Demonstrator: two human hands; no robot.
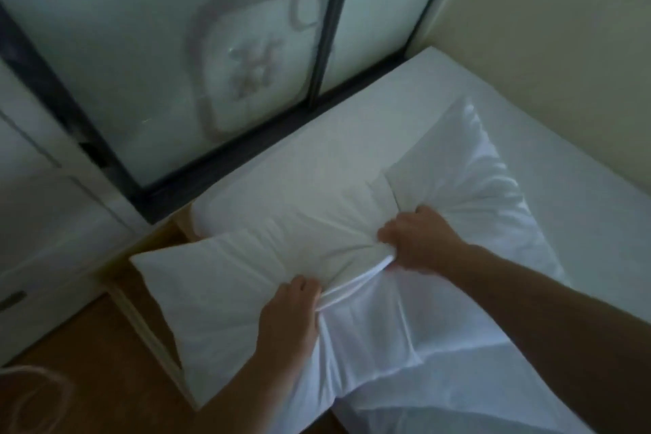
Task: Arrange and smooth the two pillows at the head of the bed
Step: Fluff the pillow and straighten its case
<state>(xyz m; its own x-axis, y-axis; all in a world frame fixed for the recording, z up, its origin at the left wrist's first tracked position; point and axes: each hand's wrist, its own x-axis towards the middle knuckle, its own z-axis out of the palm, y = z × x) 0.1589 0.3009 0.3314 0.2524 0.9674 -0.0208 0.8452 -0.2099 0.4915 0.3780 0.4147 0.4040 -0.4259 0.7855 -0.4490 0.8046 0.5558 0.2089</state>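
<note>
Because we want the two pillows neat at the head of the bed [440, 88], we hold on to the near pillow [239, 278] with both hands. Our left hand [289, 317] is closed tight on a fold of its white cover, low on the side nearest us. Our right hand [415, 243] is closed too, and its grip bunches the cloth right where the two pillows meet. We hold it in two spots so we can tug the cover flat and slide the pillow at the same time.

The near pillow lies at the left corner of the bed, and one of its corners sticks out over the edge, above the wooden floor [88, 363]. We think it needs to come further onto the bed, so it does not slip off. The cloth between our hands is full of wrinkles, so the smoothing is not done.

The far pillow [472, 187] lies to the right, near the wall [563, 28]. It touches the near pillow at the spot where our right hand is. It is crumpled as well, with many little folds, and it sits at a slant and not straight along the top of the bed.

Behind the bed is a frosted glass door [176, 46] with a dark frame. The pillows should line up beside it, side by side.
</note>
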